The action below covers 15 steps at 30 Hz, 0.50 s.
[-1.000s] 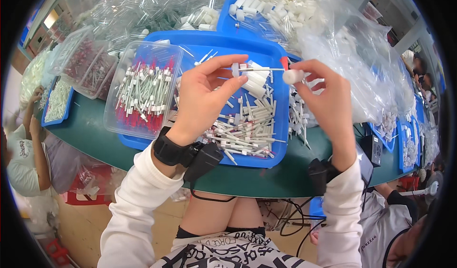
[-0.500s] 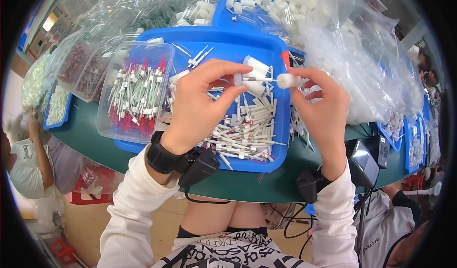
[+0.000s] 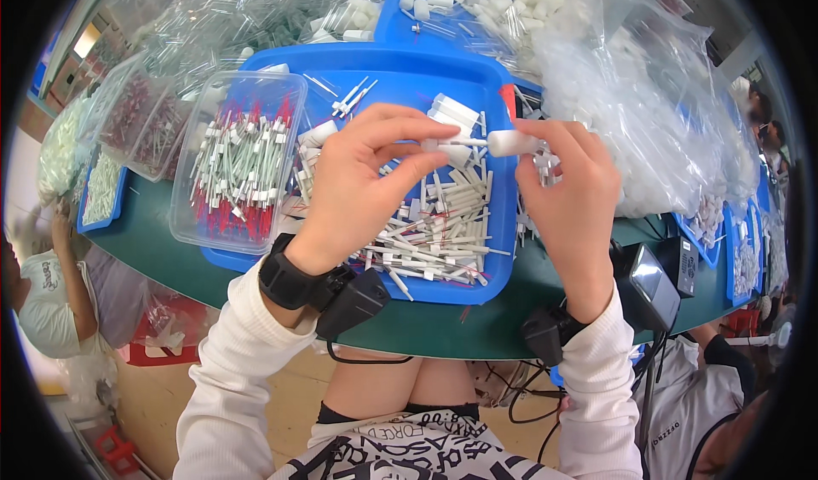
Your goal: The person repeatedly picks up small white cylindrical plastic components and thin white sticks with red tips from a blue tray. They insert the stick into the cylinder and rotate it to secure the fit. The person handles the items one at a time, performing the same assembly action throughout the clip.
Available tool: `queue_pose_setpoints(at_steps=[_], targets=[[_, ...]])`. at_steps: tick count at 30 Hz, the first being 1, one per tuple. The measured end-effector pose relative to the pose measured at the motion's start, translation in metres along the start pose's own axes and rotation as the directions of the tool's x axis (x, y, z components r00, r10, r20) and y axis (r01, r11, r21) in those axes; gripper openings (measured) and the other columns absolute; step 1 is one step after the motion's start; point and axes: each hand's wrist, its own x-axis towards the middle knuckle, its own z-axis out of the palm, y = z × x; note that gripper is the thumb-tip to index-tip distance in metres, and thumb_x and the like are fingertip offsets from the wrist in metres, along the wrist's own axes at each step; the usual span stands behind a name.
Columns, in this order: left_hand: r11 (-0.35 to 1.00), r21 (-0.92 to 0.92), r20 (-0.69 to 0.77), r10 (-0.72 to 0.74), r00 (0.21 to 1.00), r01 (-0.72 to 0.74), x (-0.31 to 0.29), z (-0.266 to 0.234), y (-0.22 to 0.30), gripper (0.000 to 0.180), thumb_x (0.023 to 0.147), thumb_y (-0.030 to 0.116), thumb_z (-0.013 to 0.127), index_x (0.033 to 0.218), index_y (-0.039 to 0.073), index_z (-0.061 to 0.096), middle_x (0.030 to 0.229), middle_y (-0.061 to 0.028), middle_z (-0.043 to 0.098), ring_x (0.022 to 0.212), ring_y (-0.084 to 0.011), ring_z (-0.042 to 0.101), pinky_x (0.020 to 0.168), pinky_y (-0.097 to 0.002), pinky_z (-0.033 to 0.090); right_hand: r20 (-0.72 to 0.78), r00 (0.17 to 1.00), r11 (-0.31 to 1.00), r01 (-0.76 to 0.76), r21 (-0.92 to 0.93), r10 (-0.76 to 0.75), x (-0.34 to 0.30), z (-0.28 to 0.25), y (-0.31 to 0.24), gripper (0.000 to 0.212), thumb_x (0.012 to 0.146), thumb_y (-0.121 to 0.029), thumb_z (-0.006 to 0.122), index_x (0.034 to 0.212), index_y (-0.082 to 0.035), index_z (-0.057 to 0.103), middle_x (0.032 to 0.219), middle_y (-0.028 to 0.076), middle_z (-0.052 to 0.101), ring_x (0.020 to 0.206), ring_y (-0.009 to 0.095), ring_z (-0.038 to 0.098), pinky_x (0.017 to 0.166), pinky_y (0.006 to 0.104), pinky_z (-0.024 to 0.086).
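My left hand (image 3: 362,177) pinches a thin white stick (image 3: 469,141) between thumb and fingertips, above the blue tray (image 3: 400,64). In the fingertips of my right hand (image 3: 579,186) is a short, thick white cylinder (image 3: 507,143) with a rounded look. The stick points sideways, its right end meeting the cylinder's left face; how far it goes in I cannot tell. Beneath my hands the tray holds a pile of thin white sticks (image 3: 443,245) with small collars. Several larger white tubes (image 3: 454,112) lie behind my left fingertips.
Left in the tray stands a clear plastic box (image 3: 181,211) of sticks with red ends. Behind are a second blue tray (image 3: 390,24) with white cylinders and large clear plastic bags (image 3: 630,79). A black device (image 3: 654,284) stands by the green table's (image 3: 460,339) right edge. Other people sit on both sides.
The white cylinder has shifted slightly left along the stick toward my left fingertips, so less of the stick shows between my hands. My right fingers have moved behind the cylinder's end.
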Motion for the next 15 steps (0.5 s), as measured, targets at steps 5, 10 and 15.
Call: queue_pose_setpoints(at_steps=[5, 10, 15], targets=[[0.996, 0.066, -0.024, 0.053, 0.998, -0.052, 0.0, 0.002, 0.005, 0.03, 0.074, -0.009, 0.061, 0.104, -0.003, 0.059, 0.101, -0.0102, 0.057, 0.094, -0.0161, 0.057, 0.08, -0.0276, 0.049, 0.089, 0.988, 0.97, -0.139, 0.2, 0.123, -0.003, -0.003, -0.002, 0.03, 0.063, 0.004, 0.063, 0.09, -0.009, 0.064, 0.077, 0.005, 0.059, 0.065, 0.019, 0.052, 0.058, 0.0279, 0.045], [0.999, -0.036, -0.074, -0.013, 0.997, 0.011, 0.0, 0.0, 0.006, 0.028, 0.073, -0.009, 0.063, 0.101, -0.005, 0.058, 0.098, -0.0109, 0.059, 0.09, -0.0154, 0.058, 0.079, -0.0264, 0.049, 0.058, 0.995, 0.965, -0.088, 0.248, 0.076, -0.003, -0.007, -0.003, 0.034, 0.062, 0.005, 0.062, 0.094, -0.008, 0.065, 0.081, 0.005, 0.061, 0.058, 0.014, 0.051, 0.057, 0.0234, 0.044], [0.921, -0.28, 0.04, -0.269, 0.962, 0.27, 0.002, -0.003, 0.015, 0.03, 0.073, -0.008, 0.063, 0.102, -0.006, 0.058, 0.099, -0.0126, 0.061, 0.09, -0.015, 0.058, 0.078, -0.0254, 0.048, 0.153, 0.984, 0.769, -0.168, 0.617, 0.092, -0.004, -0.007, 0.002, 0.027, 0.068, 0.002, 0.066, 0.094, -0.005, 0.065, 0.082, 0.004, 0.062, 0.066, 0.009, 0.053, 0.062, 0.0216, 0.044]])
